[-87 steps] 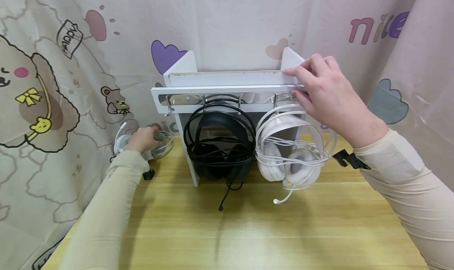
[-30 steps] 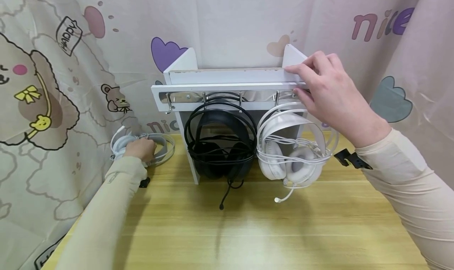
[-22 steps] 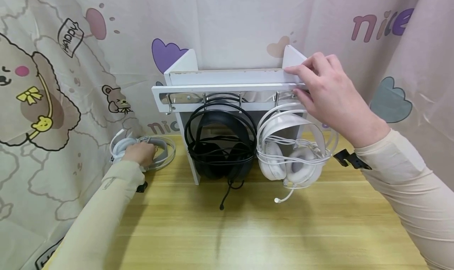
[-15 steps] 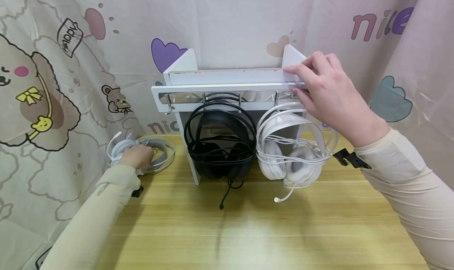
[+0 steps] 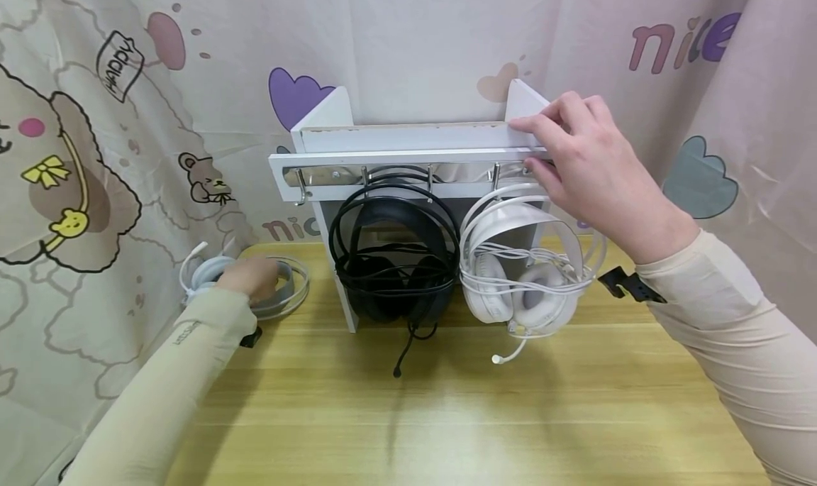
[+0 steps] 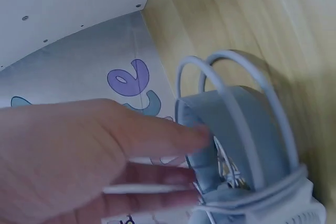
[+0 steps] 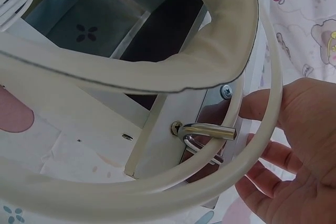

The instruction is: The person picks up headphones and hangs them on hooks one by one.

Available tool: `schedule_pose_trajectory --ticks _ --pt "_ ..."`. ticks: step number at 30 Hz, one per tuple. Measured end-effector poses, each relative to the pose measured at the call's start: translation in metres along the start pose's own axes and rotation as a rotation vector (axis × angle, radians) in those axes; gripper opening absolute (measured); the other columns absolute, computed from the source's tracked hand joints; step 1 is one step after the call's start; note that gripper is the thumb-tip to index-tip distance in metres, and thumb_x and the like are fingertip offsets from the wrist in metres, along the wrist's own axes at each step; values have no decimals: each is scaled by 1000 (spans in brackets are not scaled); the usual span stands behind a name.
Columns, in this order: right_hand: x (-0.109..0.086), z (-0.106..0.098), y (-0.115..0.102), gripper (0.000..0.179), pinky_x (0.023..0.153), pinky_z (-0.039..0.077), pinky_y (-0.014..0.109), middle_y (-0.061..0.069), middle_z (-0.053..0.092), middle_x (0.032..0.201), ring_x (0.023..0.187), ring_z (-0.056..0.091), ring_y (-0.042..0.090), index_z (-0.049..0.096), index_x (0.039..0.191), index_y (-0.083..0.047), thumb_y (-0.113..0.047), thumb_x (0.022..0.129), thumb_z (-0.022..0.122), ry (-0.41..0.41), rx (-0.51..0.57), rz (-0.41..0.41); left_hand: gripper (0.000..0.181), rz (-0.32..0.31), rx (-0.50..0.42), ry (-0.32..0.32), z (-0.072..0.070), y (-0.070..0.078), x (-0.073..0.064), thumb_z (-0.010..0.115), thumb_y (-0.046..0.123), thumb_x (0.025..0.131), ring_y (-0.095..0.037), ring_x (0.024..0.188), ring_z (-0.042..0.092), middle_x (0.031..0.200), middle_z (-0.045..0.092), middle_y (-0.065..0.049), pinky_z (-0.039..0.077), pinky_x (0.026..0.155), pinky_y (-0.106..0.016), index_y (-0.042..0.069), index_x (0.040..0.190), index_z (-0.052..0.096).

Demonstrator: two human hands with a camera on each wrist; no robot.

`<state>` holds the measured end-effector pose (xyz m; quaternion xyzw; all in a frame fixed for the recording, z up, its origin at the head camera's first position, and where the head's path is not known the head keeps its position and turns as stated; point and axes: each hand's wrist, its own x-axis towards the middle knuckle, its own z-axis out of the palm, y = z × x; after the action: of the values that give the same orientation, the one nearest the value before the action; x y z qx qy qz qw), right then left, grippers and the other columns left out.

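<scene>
At the left of the table, a pale grey-blue headset (image 6: 247, 124) lies with its cable wrapped round it. My left hand (image 5: 250, 277) is at its headband; in the left wrist view the thumb and fingers stand apart, fairly straight, beside the band. My right hand (image 5: 584, 163) holds the right end of the white hook rack (image 5: 408, 142), index finger on the upper board and thumb by the front rail. From the rack's hooks hang a black headset (image 5: 398, 259) and a white headset (image 5: 526, 266), each with its cable looped round it.
A metal hook (image 5: 301, 188) at the rack's left end bears nothing. Another hook (image 7: 210, 130) carries the white headset's frame. The wood table (image 5: 408, 415) runs in front, and a printed curtain (image 5: 421, 53) hangs behind and at the left.
The left hand and the grey-blue headset have shifted a little left and nearer; the headset now lies on the table. The right hand keeps its place on the rack.
</scene>
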<state>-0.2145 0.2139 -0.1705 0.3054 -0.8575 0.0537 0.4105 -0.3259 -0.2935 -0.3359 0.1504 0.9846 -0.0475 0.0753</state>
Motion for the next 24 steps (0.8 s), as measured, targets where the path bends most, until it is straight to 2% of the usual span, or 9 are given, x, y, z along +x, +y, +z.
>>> schedule_pose_trajectory --ticks 3,5,8,11,14,17,24 --pt "0 0 0 40 90 44 59 27 58 116 104 49 49 68 139 -3 -3 100 73 0 0 5 29 58 -2 41 -1 2 18 64 -5 91 -33 94 72 111 77 -19 61 81 -54 6 114 78" --pt "-1 0 0 39 90 44 59 27 58 116 104 49 49 68 139 -4 -3 100 72 0 4 8 26 92 4 60 1 4 30 65 -4 92 -36 97 73 113 76 -19 61 82 -55 5 114 76" --pt "0 0 0 39 90 44 59 27 57 116 105 49 49 68 139 -4 -3 100 72 -2 9 8 34 127 -5 72 7 7 44 64 -5 93 -42 107 73 125 72 -24 61 87 -58 5 124 74" --pt "1 0 0 38 90 45 59 27 57 116 105 49 50 68 138 -4 -3 100 72 -1 8 7 38 156 4 66 14 9 56 64 -8 91 -45 111 71 127 70 -25 60 91 -58 4 126 73" --pt "1 1 0 38 89 46 58 26 57 116 106 49 49 68 139 -5 -4 101 72 -9 3 11 41 166 33 76 22 7 65 65 -11 89 -43 108 72 123 71 -22 60 92 -58 5 125 76" --pt "1 1 0 38 89 46 57 26 57 117 105 49 48 68 139 -5 -5 101 71 -13 -3 16 36 163 65 98 28 2 71 65 -8 92 -40 104 73 118 74 -18 61 89 -59 8 121 78" --pt "0 1 1 38 90 45 57 26 58 116 105 49 48 68 139 -5 -5 101 72 -2 0 11 31 171 105 107 38 -2 78 59 -8 96 -33 94 69 107 72 -13 59 81 -59 12 108 79"
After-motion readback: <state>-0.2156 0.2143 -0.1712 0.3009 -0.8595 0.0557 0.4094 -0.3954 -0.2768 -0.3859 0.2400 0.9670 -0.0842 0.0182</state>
